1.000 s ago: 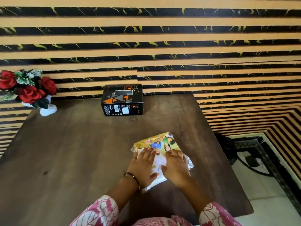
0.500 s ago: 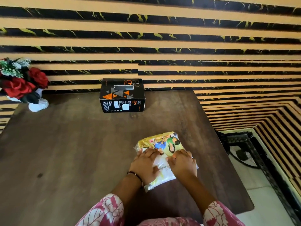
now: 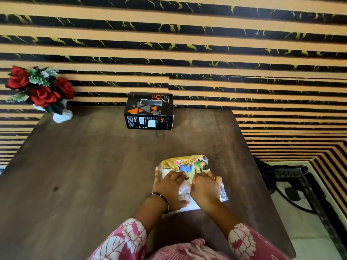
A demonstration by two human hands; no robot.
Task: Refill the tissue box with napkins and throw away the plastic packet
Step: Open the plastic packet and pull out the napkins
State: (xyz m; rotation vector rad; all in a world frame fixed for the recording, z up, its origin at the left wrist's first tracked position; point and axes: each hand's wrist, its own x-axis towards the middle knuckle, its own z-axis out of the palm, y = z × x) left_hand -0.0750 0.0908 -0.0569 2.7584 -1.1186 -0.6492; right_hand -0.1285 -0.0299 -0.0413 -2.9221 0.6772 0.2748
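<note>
Both hands had shifted slightly toward the packet's printed end since the prior frame; the packet itself stayed put. Left hand [image 3: 171, 186] and right hand [image 3: 205, 189] lay side by side on the napkin packet [image 3: 185, 166], fingers curled, pinching its plastic. Packet sat flat on the table [image 3: 84, 175], nearer the person than the black tissue box [image 3: 149, 111], well apart from it. Box stood against the striped wall [image 3: 187, 44].

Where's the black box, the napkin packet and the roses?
black box [image 3: 149, 111], head view, on its top face.
napkin packet [image 3: 189, 165], head view, on its printed far end.
roses [image 3: 44, 95], head view, on a bloom.
</note>
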